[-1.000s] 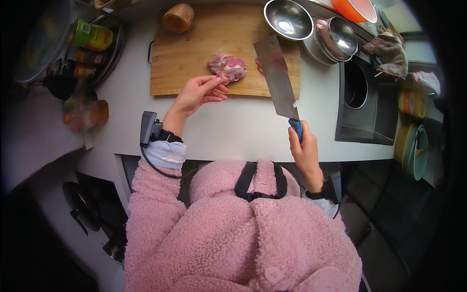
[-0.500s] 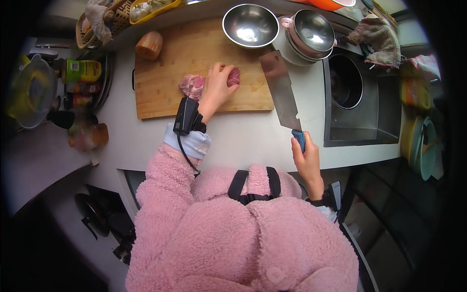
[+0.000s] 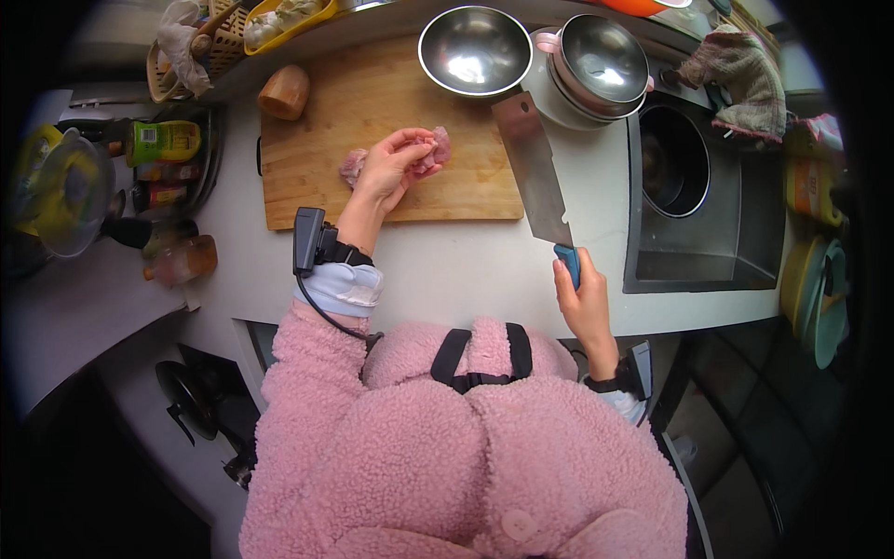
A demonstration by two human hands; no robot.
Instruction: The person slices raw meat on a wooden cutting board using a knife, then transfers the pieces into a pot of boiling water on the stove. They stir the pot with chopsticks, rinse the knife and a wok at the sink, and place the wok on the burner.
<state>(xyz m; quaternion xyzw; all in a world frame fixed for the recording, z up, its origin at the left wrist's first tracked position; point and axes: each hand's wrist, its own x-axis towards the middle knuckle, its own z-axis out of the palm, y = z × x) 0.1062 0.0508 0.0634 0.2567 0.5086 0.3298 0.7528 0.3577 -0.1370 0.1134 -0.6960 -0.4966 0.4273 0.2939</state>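
Here, the left hand (image 3: 389,172) presses raw meat (image 3: 430,151) on the wooden cutting board (image 3: 391,112); the right hand (image 3: 585,303) grips a cleaver (image 3: 533,172).

The meat, a pink piece, lies near the middle of the cutting board, with the left hand's fingers curled over it, pinching it against the wood. The right hand is closed tightly around the cleaver's blue handle, just off the board's right front corner; the blade angles up over the board's right edge. A steel bowl (image 3: 475,48) sits at the board's far edge, stacked steel bowls (image 3: 596,61) beyond its far right corner, and a sink (image 3: 698,186) well to the board's right.
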